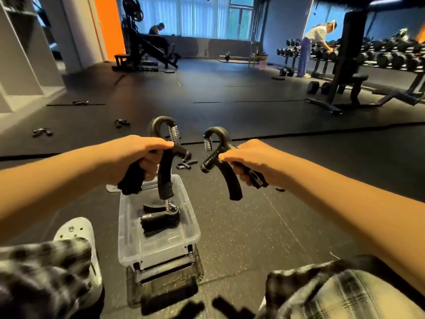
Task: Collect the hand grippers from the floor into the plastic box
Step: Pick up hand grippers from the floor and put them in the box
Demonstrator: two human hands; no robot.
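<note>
My left hand [135, 155] grips one handle of a black hand gripper [164, 162] above the far end of the clear plastic box [128, 229]. My right hand [250, 160] grips a second black hand gripper [220, 157] to the right of the box, over the floor. Inside the box lies at least one more black gripper [159, 218]. Another gripper [186, 164] lies on the floor just beyond the box. Further grippers lie at the left: one [42, 132], one [122, 123] and one [80, 102].
The box stands on a dark rubber gym floor [253, 226]. My white clog [76, 231] and patterned trouser legs [340, 293] flank it. A weight bench [345, 72] and dumbbell racks [391, 56] stand at the right, a machine [140, 49] at the back left. Two people are far off.
</note>
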